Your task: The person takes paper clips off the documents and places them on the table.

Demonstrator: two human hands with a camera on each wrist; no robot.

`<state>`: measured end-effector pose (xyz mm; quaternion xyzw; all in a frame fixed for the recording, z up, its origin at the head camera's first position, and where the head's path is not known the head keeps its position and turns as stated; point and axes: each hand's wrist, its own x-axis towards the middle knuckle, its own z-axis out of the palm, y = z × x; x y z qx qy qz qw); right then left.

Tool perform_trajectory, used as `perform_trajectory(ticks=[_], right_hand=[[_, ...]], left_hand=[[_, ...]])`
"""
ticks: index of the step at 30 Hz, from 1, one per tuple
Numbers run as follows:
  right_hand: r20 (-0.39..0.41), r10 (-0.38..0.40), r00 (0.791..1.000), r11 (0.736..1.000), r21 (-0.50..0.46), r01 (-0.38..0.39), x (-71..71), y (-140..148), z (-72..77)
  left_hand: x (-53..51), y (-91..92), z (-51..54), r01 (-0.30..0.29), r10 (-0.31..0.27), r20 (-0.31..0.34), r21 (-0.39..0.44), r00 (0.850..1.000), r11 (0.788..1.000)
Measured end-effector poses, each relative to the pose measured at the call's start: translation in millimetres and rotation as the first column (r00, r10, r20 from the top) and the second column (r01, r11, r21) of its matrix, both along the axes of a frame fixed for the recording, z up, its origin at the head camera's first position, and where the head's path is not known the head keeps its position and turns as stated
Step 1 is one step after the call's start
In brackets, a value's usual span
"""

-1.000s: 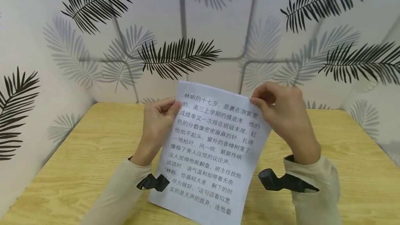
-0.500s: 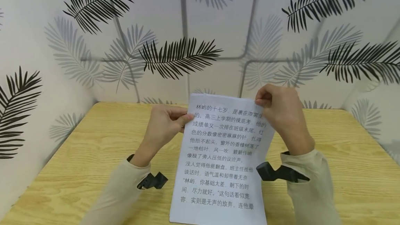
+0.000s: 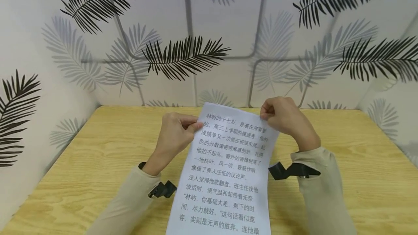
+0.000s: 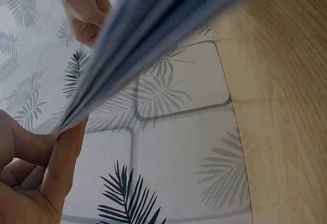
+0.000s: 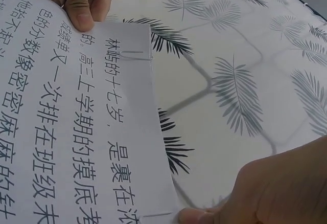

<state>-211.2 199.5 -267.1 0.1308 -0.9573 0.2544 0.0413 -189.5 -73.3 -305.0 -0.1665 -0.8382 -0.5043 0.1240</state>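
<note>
A stack of printed paper sheets (image 3: 225,173) is held up, tilted, over the table. My left hand (image 3: 177,133) pinches its left edge near the top between thumb and fingers. At the upper right corner my right hand (image 3: 289,119) pinches the sheets. Edge-on in the left wrist view, several layers of the paper stack (image 4: 138,40) fan slightly apart. Along the top edge, the right wrist view shows a thin metal fastener (image 5: 134,55) near one corner and another fastener (image 5: 156,215) by my right thumb; whether staples or clips I cannot tell.
A wood-grain table (image 3: 98,162) extends under both arms. Behind it stands a pale wall (image 3: 225,21) with a leaf pattern. A black strap device (image 3: 163,189) sits on the left wrist and a similar wrist device (image 3: 294,170) on the right.
The sheets and both hands have come lower. The left hand has shifted to the right, and the stack swung more upright, then tilted slightly again. Both hands keep their pinch.
</note>
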Motion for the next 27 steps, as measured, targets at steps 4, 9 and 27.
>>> perform_trajectory(ticks=[4, 9, 27], right_hand=[[-0.037, 0.003, 0.999, 0.999, -0.042, -0.004, -1.9, -1.9, 0.4], [-0.08, -0.036, 0.996, 0.997, -0.077, 0.03, -4.3, -6.3, -0.3], [0.048, -0.129, 0.99, 0.945, -0.297, 0.138, -4.4, -4.1, 1.3]], left_hand=[[-1.0, -4.9, 2.6, 0.005, -0.003, 0.069, -0.033, 0.998, 0.999], [-2.0, -9.4, 6.8, 0.03, -0.016, 0.139, -0.1, 0.99, 0.995], [-5.3, -9.3, 9.3, 0.034, -0.014, 0.156, -0.127, 0.988, 0.991]])
